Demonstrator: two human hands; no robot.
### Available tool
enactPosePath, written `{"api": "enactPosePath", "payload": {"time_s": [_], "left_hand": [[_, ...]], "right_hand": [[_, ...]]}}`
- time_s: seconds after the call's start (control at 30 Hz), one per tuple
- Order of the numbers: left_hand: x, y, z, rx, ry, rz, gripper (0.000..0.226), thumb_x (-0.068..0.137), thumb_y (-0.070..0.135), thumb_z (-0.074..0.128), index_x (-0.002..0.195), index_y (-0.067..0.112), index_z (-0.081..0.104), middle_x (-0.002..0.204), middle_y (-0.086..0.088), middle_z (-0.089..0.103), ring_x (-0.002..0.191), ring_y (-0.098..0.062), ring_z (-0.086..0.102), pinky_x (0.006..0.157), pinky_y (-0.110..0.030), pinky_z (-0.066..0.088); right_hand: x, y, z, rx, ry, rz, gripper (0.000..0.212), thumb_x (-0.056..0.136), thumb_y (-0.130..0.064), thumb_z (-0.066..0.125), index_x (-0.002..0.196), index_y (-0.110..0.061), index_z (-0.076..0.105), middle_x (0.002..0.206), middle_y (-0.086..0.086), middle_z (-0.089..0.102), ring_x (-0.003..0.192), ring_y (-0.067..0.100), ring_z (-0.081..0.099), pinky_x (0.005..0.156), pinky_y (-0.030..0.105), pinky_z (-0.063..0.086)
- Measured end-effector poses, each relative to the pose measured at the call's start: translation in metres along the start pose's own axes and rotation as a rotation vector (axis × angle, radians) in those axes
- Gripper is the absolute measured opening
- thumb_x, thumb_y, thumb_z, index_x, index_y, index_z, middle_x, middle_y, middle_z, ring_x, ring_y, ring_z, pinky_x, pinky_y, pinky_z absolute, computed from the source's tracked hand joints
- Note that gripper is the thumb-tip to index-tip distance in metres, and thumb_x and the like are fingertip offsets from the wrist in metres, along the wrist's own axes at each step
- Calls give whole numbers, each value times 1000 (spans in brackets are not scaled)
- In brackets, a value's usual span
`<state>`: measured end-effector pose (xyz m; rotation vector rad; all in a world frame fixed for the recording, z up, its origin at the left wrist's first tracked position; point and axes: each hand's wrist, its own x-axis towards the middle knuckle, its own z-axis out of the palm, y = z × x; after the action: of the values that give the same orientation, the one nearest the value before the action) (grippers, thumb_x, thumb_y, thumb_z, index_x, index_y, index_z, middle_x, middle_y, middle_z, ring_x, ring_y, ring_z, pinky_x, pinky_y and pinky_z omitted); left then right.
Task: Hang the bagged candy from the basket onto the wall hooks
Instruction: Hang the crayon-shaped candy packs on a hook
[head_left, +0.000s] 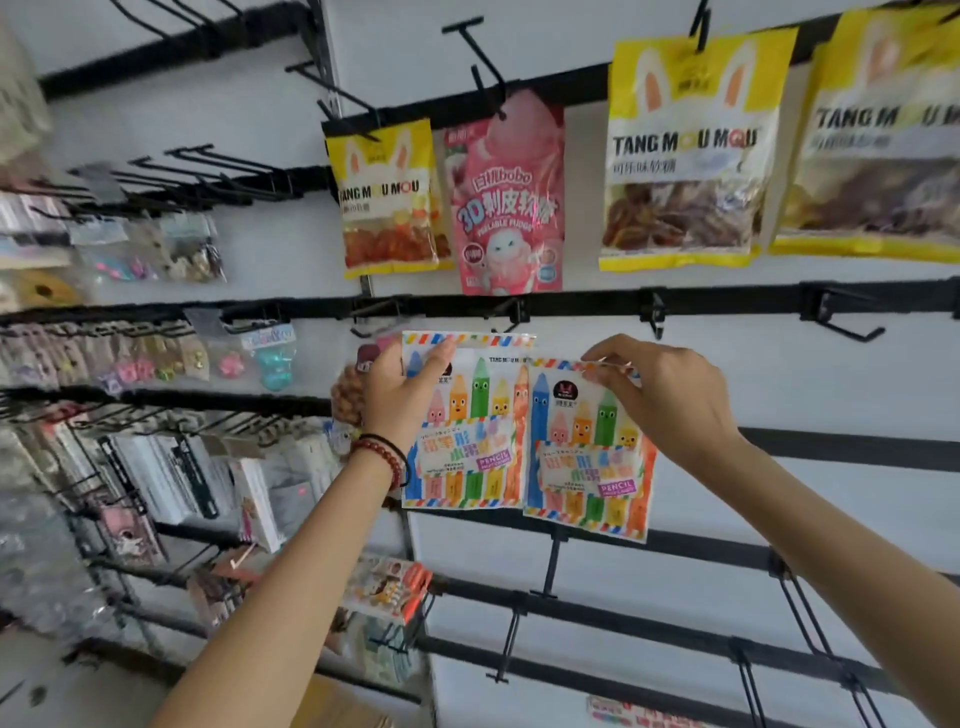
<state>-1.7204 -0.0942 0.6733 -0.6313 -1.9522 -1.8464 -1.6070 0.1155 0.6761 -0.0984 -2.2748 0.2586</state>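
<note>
hooks (656, 314): bare prongs on the black rail (727, 300), just above both bags. If we miss the hang hole, the tip pokes the film and could tear it.
left pencil-candy bag (465, 431): its edge overlaps the right pencil-candy bag (589, 457), so lifting one may drag the other.
grip risk: one hand per bag, none spare to steady. Held only at the top, a bag can swing, and we judge a drop possible.
left hand (400, 395): arm raised, thumb over the top-left corner, gripping its bag.
right hand (670, 400): arm raised, back toward us, fingertips pinching its bag's top edge.
basket: not in view.
</note>
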Motion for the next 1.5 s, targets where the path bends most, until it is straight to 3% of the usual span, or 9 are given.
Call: {"api": "enactPosePath", "payload": {"time_s": [0.23, 0.43, 0.63, 0.83, 0.93, 1.03, 1.2, 1.4, 1.5], "left_hand": [[27, -2, 14, -26, -65, -53, 35, 84, 40, 66, 98, 9, 64, 93, -6, 72, 88, -22, 68, 82, -47, 55], [34, -8, 25, -53, -90, -42, 51, 81, 46, 66, 98, -2, 60, 86, -8, 66, 80, -19, 62, 74, -38, 49], [44, -22, 31, -14, -83, 23, 69, 72, 62, 62, 93, -3, 57, 87, -29, 62, 73, -37, 62, 69, -51, 51], [46, -46, 27, 31, -54, -75, 102, 59, 81, 56, 129, 7, 50, 126, -8, 60, 113, -21, 59, 92, -44, 51], [48, -44, 35, 50, -29, -96, 94, 67, 74, 60, 123, -1, 49, 118, -20, 61, 107, -34, 60, 87, -47, 53], [50, -38, 46, 113, 68, -73, 58, 78, 41, 71, 112, -1, 52, 108, -18, 62, 96, -32, 61, 72, -35, 50], [33, -49, 43, 140, 236, 66, 53, 76, 35, 75, 119, 16, 51, 122, -2, 44, 110, -16, 46, 87, -31, 43], [-12, -38, 34, -41, -271, 43, 29, 79, 48, 65, 96, 24, 65, 96, 9, 70, 91, -2, 64, 76, -16, 50], [-16, -31, 32, -120, -309, 1, 13, 83, 29, 65, 88, 16, 65, 77, 7, 71, 75, -2, 67, 66, -15, 50]], "right_hand": [[-1, 7, 0, -17, 24, 45, 19, 92, -36, 53, 103, -26, 65, 90, -5, 73, 69, 15, 65, 45, 14, 31], [-1, 15, -2, -38, 38, 61, 19, 91, -35, 56, 102, -25, 67, 89, -4, 73, 61, 9, 54, 45, 13, 28], [-1, 19, -2, -44, -20, 113, 20, 92, -36, 53, 106, -27, 65, 97, -5, 72, 68, 11, 60, 45, 13, 30], [-6, 19, 1, -31, -17, 87, 17, 92, -36, 54, 103, -28, 65, 94, -6, 72, 70, 12, 64, 44, 13, 32], [-8, 18, 3, -31, -15, 87, 17, 91, -36, 55, 102, -28, 65, 92, -7, 72, 67, 9, 60, 44, 13, 32], [-8, 17, 2, 1, -24, 78, 16, 91, -36, 55, 101, -29, 65, 92, -8, 72, 66, 4, 54, 45, 15, 39], [-5, 8, 5, 57, -67, 37, 19, 90, -38, 55, 104, -29, 65, 96, -10, 72, 75, 7, 62, 49, 15, 41], [8, -16, 24, 135, -99, 6, 17, 90, -40, 55, 103, -33, 64, 95, -15, 71, 84, 7, 65, 55, 20, 47], [16, -32, 34, 173, -88, -41, 20, 89, -42, 57, 104, -31, 65, 94, -13, 71, 86, 9, 66, 58, 22, 47]]}}
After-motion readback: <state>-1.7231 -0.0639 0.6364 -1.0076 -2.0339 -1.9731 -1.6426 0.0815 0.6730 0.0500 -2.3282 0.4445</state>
